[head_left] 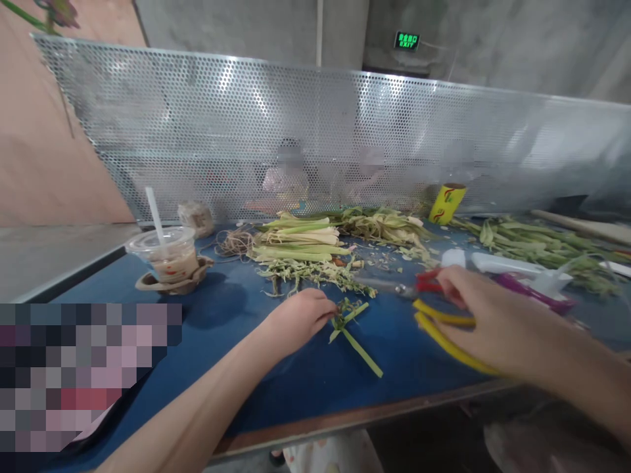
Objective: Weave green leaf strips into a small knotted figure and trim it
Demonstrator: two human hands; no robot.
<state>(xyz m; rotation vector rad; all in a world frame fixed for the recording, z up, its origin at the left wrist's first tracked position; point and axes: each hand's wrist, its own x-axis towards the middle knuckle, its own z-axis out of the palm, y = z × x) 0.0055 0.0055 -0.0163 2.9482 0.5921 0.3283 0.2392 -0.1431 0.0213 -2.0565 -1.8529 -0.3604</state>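
My left hand (308, 315) is pinched on a small green plant sprig (346, 320) with crossed pale-green stems near the front of the blue table (296, 394). On the right, my slightly blurred right hand (468, 309) has its fingers curled at the red handle (428, 280) of a metal tool, whose head (401, 289) points left. Curved yellow handles (451, 345) run beside and under that palm; whether they belong to the same tool is unclear. Beyond my left hand lie thin leafy sprigs (315, 270) and a bundle of pale-green husks (300, 243).
Back left, a lidded cup (167, 253) with a straw sits in a cardboard holder, near brown twine (234, 243). Further right are a yellow roll (447, 203), green stalks (522, 240) and a purple-handled item (535, 293). A perforated metal screen (197, 125) stands behind; people show dimly through it.
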